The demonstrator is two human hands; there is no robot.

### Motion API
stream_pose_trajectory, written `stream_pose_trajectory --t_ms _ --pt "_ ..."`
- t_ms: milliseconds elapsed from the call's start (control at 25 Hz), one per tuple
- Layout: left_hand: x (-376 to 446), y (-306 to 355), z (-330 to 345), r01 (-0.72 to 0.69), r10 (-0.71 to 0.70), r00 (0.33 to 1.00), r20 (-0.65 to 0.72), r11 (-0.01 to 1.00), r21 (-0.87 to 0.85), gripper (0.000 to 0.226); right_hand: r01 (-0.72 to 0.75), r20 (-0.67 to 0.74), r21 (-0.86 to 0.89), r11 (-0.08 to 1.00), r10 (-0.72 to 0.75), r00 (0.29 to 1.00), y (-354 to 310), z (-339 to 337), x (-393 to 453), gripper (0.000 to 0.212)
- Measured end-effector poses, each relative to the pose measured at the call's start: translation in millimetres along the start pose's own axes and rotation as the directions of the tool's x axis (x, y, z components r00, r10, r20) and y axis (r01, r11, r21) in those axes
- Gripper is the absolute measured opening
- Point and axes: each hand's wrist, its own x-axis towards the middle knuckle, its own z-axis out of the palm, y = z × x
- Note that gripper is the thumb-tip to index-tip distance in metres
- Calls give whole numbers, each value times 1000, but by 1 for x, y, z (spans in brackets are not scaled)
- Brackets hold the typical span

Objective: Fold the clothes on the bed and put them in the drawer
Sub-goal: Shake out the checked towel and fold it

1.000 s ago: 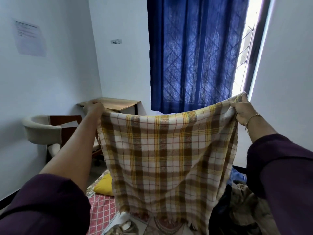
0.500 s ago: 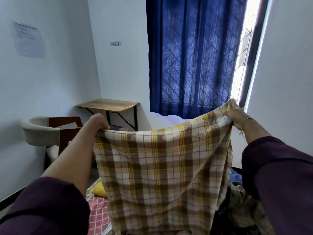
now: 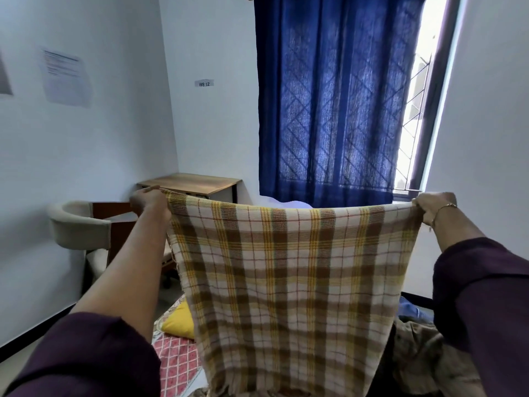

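A yellow, brown and white checked cloth (image 3: 289,276) hangs spread out in front of me, its fringed lower edge near the bed. My left hand (image 3: 148,200) grips its top left corner. My right hand (image 3: 429,206), with a thin bracelet on the wrist, grips the top right corner. The top edge is stretched almost level between them. Below lies the bed (image 3: 177,356) with a red patterned cover. A heap of brownish and blue clothes (image 3: 418,345) lies at the lower right, partly hidden by the cloth and my sleeve. No drawer is in view.
A yellow pillow (image 3: 179,322) lies on the bed at left. A beige armchair (image 3: 80,224) and a small wooden table (image 3: 194,183) stand in the left corner. A blue curtain (image 3: 329,96) covers the window ahead. White walls are close on both sides.
My hands have moved further apart and levelled, pulling the cloth's top edge taut and flat. The view has tilted up a little.
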Motion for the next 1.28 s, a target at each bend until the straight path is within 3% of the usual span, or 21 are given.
stream_pose_trajectory --t_ms 80,200,280,400,560,720,880,960,1040,1120,1240,1280 --pt "6 -3 -2 -37 36 998 -53 999 -36 31 -21 80 176 984 7 997 3 -2 5 19" --pt "9 0 -7 14 -8 999 35 983 -185 21 -142 206 335 932 75 976 2 2 -3 20" --pt "10 0 -5 -37 49 994 95 992 -124 23 -179 285 404 897 63 957 -4 10 -14 33" --pt "6 2 -5 -84 93 985 144 994 -68 25 -149 324 418 896 6 946 -15 21 -29 32" --pt "10 5 -9 -182 183 983 9 979 -96 24 -24 174 563 826 -89 981 -19 21 -32 26" --pt "17 12 -16 -278 270 958 -94 957 -87 27 149 15 519 842 -182 983 -10 8 -23 29" --pt "11 4 -14 -388 398 905 -151 917 93 32 269 -56 506 820 -280 958 -1 11 -22 23" --pt "9 9 -12 -521 532 816 -227 846 111 38 272 -21 618 738 -330 944 -8 10 -32 24" --pt "10 25 -14 -649 623 707 -334 759 42 38 254 -28 773 581 -368 929 -24 3 -45 28" --pt "12 45 -9 -708 625 655 -425 704 -56 41 201 8 877 436 -432 902 -40 5 -59 30" --pt "-15 60 26 -643 508 760 -405 679 -354 41 -9 172 963 268 -590 789 -60 42 -95 28" --pt "-30 60 40 -592 496 806 -323 671 -447 37 -102 215 972 212 -626 750 -65 58 -106 49"
